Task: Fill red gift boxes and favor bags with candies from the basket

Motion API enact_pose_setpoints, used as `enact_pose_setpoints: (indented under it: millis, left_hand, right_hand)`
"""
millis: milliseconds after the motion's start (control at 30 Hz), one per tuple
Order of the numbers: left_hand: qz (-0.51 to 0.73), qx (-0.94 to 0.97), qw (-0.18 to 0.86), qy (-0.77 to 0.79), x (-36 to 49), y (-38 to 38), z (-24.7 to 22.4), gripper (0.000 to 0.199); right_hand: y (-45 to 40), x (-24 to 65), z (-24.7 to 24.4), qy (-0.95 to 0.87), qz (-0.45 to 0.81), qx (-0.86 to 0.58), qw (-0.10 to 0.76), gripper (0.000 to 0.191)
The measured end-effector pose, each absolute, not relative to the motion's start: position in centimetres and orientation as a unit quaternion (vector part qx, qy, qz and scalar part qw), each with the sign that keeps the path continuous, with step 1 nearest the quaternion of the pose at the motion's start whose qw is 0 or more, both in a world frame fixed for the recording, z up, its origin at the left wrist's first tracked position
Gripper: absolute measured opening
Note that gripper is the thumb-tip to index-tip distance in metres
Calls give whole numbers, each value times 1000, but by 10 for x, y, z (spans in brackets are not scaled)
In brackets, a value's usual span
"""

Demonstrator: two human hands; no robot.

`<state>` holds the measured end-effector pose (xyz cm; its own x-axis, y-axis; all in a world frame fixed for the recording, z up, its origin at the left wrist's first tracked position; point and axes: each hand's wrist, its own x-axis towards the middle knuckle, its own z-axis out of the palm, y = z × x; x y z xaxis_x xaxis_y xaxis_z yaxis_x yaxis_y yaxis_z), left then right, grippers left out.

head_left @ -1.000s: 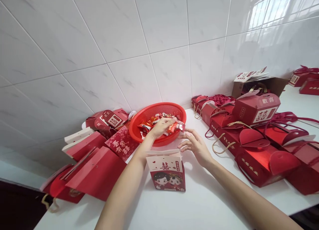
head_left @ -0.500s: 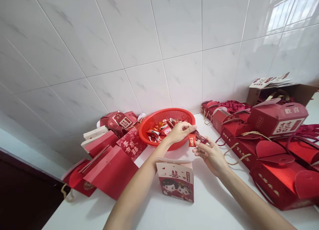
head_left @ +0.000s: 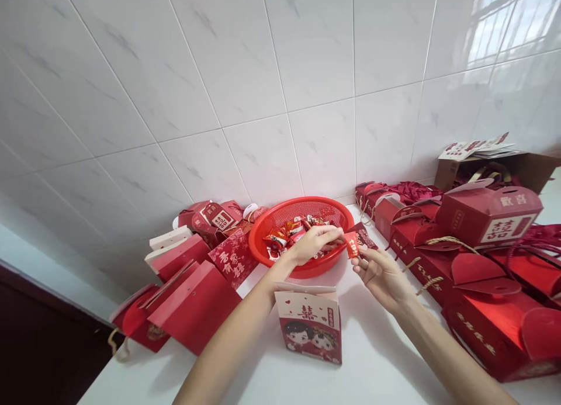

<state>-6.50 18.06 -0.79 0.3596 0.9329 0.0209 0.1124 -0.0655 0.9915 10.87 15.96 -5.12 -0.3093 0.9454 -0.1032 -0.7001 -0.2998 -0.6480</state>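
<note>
My right hand (head_left: 380, 275) pinches a small red candy packet (head_left: 352, 245) with light lettering. A darker maroon packet (head_left: 364, 235) sits just behind it at the same fingertips. My left hand (head_left: 313, 245) reaches over the near right part of a red plastic basket (head_left: 272, 209), its fingers closed and their tips against the red packet's left side. Whether they grip anything else is hidden. Wrapped candies (head_left: 291, 229) lie in the basket. Below my hands a small paper gift box (head_left: 309, 326) with two cartoon figures stands upright, its top apart.
Red gift boxes with rope handles (head_left: 421, 247) line the right side. Behind them is a cardboard carton (head_left: 521, 166) with cards on it. Red paper bags (head_left: 197, 305) and a patterned red box (head_left: 234, 258) stand at left. A tiled wall (head_left: 319, 142) closes off the back.
Both hands have shifted slightly right and down, with the packets still at my right fingertips. The basket appears a little further right. The small gift box stands where it was.
</note>
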Motion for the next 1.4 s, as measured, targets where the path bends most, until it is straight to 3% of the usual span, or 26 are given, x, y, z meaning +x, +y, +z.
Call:
enact_pose_setpoints:
  millis: [167, 300, 400, 467, 600, 800, 1133, 1200, 1400]
  left_hand:
    - [310, 613, 608, 398, -77, 178, 13, 44]
    - [273, 647, 445, 556, -113, 195, 25, 32]
    - [111, 629, 317, 701, -141, 206, 20, 25]
    - [25, 624, 279, 729, -153, 210, 11, 23]
    - [-32, 639, 241, 730, -160, 217, -11, 13]
    - [-62, 662, 204, 718, -161, 227, -27, 46]
    - [-51, 666, 201, 717, -163, 223, -31, 75]
    - [-43, 665, 209, 716, -164, 221, -31, 70]
    - [-10, 668, 199, 717, -160, 220, -34, 30]
  right_hand:
    - [158, 114, -46, -270, 759, -228, 546, 40]
    - [158, 115, -48, -257, 768, -230, 540, 46]
    - [159, 114, -50, -248, 772, -233, 536, 46]
    - [158, 113, -50, -240, 777, -236, 532, 48]
    - [154, 111, -47, -241, 777, -241, 529, 53]
    - [151, 109, -46, -278, 767, -235, 529, 53]
    - [151, 106, -51, -326, 727, -255, 547, 52]
    - [151, 106, -52, -335, 722, -254, 549, 52]
    - [152, 105, -55, -361, 715, -245, 547, 50]
